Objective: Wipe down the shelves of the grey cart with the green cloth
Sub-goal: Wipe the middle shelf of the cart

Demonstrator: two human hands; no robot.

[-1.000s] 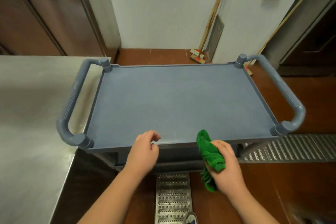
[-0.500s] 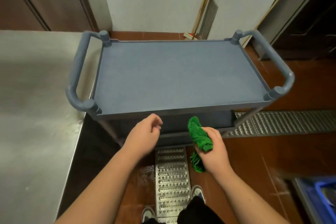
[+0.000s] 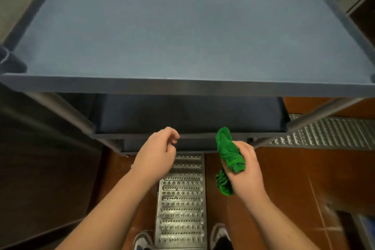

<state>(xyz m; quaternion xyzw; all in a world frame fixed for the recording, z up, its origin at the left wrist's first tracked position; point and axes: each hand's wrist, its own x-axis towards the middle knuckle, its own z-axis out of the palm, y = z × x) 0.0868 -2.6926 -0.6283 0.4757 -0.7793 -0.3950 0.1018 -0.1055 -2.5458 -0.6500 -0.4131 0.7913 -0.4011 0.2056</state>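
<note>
The right hand (image 3: 246, 166) grips the bunched cloth (image 3: 229, 152) just in front of the cart (image 3: 182, 85), level with its middle shelf (image 3: 190, 115). The left hand (image 3: 157, 152) hangs beside it, fingers loosely curled, holding nothing.

The plastic cart's flat top shelf (image 3: 182, 26) is plain blue-grey. The bunched terry cloth (image 3: 230, 153) is bright green. The tiled floor (image 3: 294, 172) is reddish-brown, its perforated steel drain grate (image 3: 181, 199) silver with rows of slots.
</note>
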